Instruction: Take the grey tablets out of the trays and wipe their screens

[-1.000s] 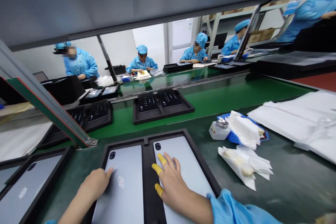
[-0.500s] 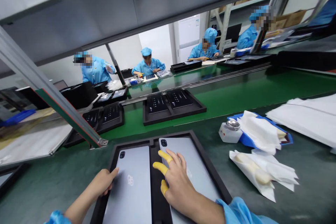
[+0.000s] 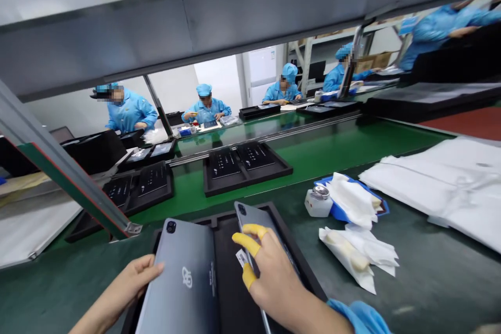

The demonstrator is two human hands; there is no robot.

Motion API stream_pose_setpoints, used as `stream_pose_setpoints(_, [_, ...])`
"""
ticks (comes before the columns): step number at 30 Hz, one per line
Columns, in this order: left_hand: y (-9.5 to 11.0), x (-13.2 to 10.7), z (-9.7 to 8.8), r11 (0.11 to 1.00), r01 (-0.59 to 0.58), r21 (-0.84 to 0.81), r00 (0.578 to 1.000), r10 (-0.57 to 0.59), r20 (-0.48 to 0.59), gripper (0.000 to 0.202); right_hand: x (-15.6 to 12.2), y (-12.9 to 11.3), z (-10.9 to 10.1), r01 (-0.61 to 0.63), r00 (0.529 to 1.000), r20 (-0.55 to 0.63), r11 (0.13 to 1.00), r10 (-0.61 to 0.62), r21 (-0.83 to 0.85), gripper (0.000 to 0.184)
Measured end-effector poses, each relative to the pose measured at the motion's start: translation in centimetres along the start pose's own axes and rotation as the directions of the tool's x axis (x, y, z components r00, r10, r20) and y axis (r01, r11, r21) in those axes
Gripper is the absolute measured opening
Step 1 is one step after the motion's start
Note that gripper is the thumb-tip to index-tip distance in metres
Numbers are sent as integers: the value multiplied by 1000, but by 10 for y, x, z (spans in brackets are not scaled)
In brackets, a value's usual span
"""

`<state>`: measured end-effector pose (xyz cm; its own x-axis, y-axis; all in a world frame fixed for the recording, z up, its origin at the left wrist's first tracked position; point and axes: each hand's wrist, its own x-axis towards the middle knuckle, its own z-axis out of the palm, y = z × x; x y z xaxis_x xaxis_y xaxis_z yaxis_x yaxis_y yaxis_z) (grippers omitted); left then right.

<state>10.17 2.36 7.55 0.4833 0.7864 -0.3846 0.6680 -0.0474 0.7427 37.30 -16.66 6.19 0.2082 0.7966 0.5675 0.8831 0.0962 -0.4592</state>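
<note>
My left hand [image 3: 133, 284] is closed on the left edge of a grey tablet [image 3: 186, 261], thumb on its back. That tablet leans up in the left half of a black two-slot tray [image 3: 230, 297], camera corner at the far end. My right hand [image 3: 276, 276], with yellow finger cots on several fingers, grips a second grey tablet [image 3: 256, 215], which is tilted with its left edge raised. A small white label [image 3: 241, 258] shows beside those fingers. The right hand hides much of the second tablet.
Beyond, black trays [image 3: 270, 175] holding dark-faced tablets sit on a green conveyor [image 3: 313, 151]. To the right are a silver-topped dispenser bottle [image 3: 319, 202], a blue box [image 3: 378, 204] with white cloths, a crumpled wrap [image 3: 350, 255] and white sheets [image 3: 438, 177]. A metal post [image 3: 78, 172] stands left. Co-workers sit opposite.
Both tablets lay flat in the tray before; now each is tilted up and held. My left fingers have closed on the left tablet's edge. The view has turned slightly right.
</note>
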Motion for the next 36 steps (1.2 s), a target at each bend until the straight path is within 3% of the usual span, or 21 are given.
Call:
stream_pose_setpoints(3, [29,-7,17,987,-133,88,987,140,-84,63,5,0,-35,-124,981,121,974,149,-191,56])
stream_pose_setpoints(5, [48,-10,29,968,-158,196,968,191,-162,50,9,-2,-56,-202,948,165,913,273,-354,45])
stream_pose_setpoints(7, [63,-10,38,948,-174,265,957,226,-180,41,15,-6,-74,-277,888,206,837,411,-472,35])
stream_pose_setpoints(9, [71,-10,44,934,-211,289,955,260,-143,47,22,-10,-87,-315,812,273,781,516,-540,37])
stream_pose_setpoints(11, [74,-9,45,922,-251,295,949,294,-111,50,29,-12,-97,-294,761,352,773,545,-561,34])
stream_pose_setpoints(14, [76,-11,35,911,-254,324,943,308,-128,54,36,-10,-104,-269,783,371,808,500,-524,19])
stream_pose_setpoints(18, [88,-10,18,897,-193,398,934,293,-207,47,44,-10,-102,-313,854,269,852,446,-420,16])
stream_pose_setpoints(22, [104,3,17,869,-156,469,918,303,-256,37,59,-17,-81,-303,891,233,892,390,-335,16])
stream_pose_setpoints(27, [117,22,27,870,-160,467,916,307,-258,23,78,-26,-51,-290,883,261,891,389,-349,23])
stream_pose_setpoints(32, [132,38,23,875,-129,467,920,282,-273,29,104,-29,-39,-281,873,258,860,413,-425,57])
stream_pose_setpoints(36, [138,53,17,880,-61,471,923,229,-308,33,129,-17,-30,-318,853,289,871,435,-373,43])
